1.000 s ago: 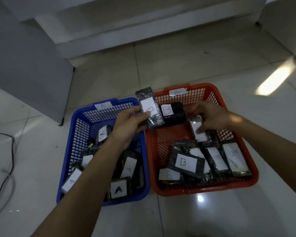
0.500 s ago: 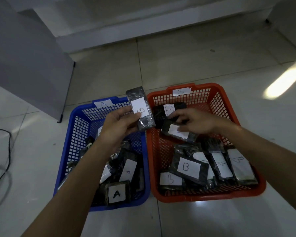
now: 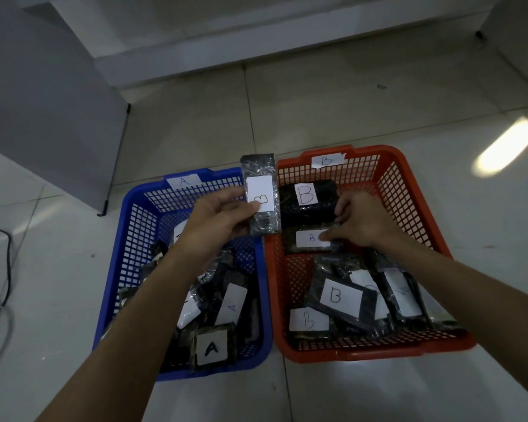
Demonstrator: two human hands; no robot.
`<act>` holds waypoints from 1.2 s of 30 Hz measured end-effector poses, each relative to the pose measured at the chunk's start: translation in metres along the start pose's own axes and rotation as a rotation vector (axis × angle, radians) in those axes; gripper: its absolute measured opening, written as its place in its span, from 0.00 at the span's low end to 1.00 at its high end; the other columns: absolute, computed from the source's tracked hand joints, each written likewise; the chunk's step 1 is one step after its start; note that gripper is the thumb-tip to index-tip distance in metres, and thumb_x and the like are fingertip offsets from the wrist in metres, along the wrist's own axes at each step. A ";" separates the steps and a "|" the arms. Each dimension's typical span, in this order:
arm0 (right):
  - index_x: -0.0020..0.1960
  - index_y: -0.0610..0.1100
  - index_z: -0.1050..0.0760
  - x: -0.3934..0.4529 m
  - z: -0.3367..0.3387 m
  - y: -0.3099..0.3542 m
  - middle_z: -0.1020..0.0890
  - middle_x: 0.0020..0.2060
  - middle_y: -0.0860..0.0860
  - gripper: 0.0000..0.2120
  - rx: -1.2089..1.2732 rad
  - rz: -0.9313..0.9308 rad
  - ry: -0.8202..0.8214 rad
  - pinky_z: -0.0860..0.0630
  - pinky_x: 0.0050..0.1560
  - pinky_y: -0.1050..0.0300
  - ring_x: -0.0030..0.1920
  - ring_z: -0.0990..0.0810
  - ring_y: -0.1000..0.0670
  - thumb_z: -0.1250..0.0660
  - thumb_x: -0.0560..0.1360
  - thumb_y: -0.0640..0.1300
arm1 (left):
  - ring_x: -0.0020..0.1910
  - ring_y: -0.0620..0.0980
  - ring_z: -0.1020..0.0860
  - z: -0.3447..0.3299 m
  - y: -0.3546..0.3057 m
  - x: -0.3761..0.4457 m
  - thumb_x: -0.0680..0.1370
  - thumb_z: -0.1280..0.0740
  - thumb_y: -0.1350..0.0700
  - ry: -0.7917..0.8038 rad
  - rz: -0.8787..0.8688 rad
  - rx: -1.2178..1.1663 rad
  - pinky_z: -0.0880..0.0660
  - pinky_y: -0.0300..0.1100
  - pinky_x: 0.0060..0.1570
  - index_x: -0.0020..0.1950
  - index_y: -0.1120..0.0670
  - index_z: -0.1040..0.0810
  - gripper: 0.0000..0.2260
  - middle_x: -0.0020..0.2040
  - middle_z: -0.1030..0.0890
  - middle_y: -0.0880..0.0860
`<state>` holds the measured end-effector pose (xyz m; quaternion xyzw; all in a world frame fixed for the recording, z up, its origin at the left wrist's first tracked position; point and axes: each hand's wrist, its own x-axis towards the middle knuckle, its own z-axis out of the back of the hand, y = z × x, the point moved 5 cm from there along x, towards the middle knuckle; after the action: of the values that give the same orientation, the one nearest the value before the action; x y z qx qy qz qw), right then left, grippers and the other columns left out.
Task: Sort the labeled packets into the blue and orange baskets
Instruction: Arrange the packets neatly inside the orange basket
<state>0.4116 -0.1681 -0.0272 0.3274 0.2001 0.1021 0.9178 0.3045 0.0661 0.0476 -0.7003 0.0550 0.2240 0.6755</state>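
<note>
Since the frame half a second back, the right hand [image 3: 365, 223] has lowered its small B packet [image 3: 313, 240] from mid-air onto the mesh floor of the orange basket [image 3: 415, 202], while the left hand [image 3: 218, 222] has kept its own packet raised in much the same place. Nearest the camera, both bare forearms reach forward over the two baskets, which sit side by side on pale floor tiles [image 3: 333, 111]. At the near end of the blue basket [image 3: 134, 226] lies a pile of dark plastic packets with white labels, an A-labelled packet [image 3: 212, 348] at the front and another A packet [image 3: 232, 304] just behind it. At the near end of the orange basket lies a matching cluster marked B, with one large B packet [image 3: 340, 296] on top and a B label [image 3: 308, 319] beside it. Farther in, the right hand's fingers curl down onto the small B packet, perhaps pinching its edge, though the contact is partly hidden. Just beyond it lies a big black B packet [image 3: 307, 204]. The left hand pinches a tall B-labelled packet [image 3: 261, 196] upright above the seam between the baskets, thumb on its label. At the far rims sit paper tags, A tag [image 3: 183, 181] and B tag [image 3: 326, 160]. A black cable [image 3: 3, 269] trails at the left, and a grey panel [image 3: 49, 102] stands beyond.
</note>
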 end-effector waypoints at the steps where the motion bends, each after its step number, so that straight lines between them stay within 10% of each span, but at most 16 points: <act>1: 0.44 0.45 0.25 0.001 -0.001 -0.002 0.18 0.39 0.51 0.24 -0.035 -0.011 -0.029 0.26 0.38 0.61 0.41 0.19 0.52 0.13 0.58 0.48 | 0.44 0.45 0.15 -0.001 0.001 0.001 0.77 0.30 0.62 0.001 0.005 0.000 0.20 0.38 0.43 0.59 0.53 0.21 0.12 0.45 0.13 0.52; 7: 0.48 0.47 0.25 0.000 0.012 0.001 0.19 0.44 0.52 0.20 -0.032 0.003 -0.049 0.26 0.41 0.61 0.46 0.19 0.51 0.18 0.65 0.52 | 0.47 0.49 0.15 -0.023 0.005 0.005 0.77 0.29 0.63 0.057 0.034 0.067 0.19 0.40 0.46 0.60 0.57 0.20 0.12 0.48 0.13 0.55; 12: 0.57 0.41 0.21 -0.017 0.058 0.026 0.13 0.50 0.44 0.18 0.725 -0.047 0.212 0.17 0.51 0.49 0.51 0.13 0.45 0.23 0.70 0.43 | 0.51 0.51 0.15 -0.073 0.003 0.019 0.77 0.28 0.63 0.128 0.059 0.075 0.18 0.43 0.51 0.62 0.60 0.21 0.14 0.52 0.14 0.57; 16: 0.58 0.41 0.22 -0.021 0.060 0.015 0.12 0.47 0.45 0.18 0.623 -0.101 0.159 0.16 0.46 0.51 0.46 0.12 0.47 0.24 0.70 0.33 | 0.52 0.52 0.15 -0.112 0.007 0.036 0.77 0.28 0.62 0.162 0.055 0.105 0.18 0.43 0.52 0.62 0.60 0.20 0.14 0.54 0.15 0.58; 20: 0.54 0.41 0.21 -0.018 0.062 -0.019 0.15 0.47 0.46 0.10 0.488 -0.237 0.071 0.17 0.42 0.57 0.45 0.14 0.48 0.27 0.74 0.34 | 0.63 0.46 0.25 -0.114 0.005 0.051 0.74 0.24 0.59 0.095 -0.256 0.751 0.30 0.36 0.62 0.69 0.54 0.24 0.24 0.65 0.22 0.50; 25: 0.53 0.39 0.19 0.006 0.049 -0.030 0.17 0.47 0.46 0.06 0.137 -0.218 -0.015 0.22 0.52 0.52 0.50 0.18 0.46 0.29 0.77 0.37 | 0.78 0.55 0.45 -0.110 0.028 0.064 0.66 0.20 0.49 0.185 -0.261 1.333 0.40 0.57 0.74 0.80 0.46 0.42 0.47 0.80 0.42 0.53; 36: 0.51 0.41 0.14 0.034 0.025 -0.039 0.13 0.49 0.40 0.11 -0.145 -0.060 -0.067 0.21 0.59 0.41 0.51 0.16 0.38 0.22 0.71 0.44 | 0.75 0.58 0.39 -0.109 0.034 0.055 0.71 0.24 0.51 0.152 -0.326 1.516 0.36 0.58 0.71 0.79 0.46 0.42 0.41 0.78 0.40 0.56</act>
<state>0.4553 -0.2012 -0.0451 0.2571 0.1711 0.0779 0.9479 0.3665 -0.0300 -0.0068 -0.0599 0.1359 -0.0256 0.9886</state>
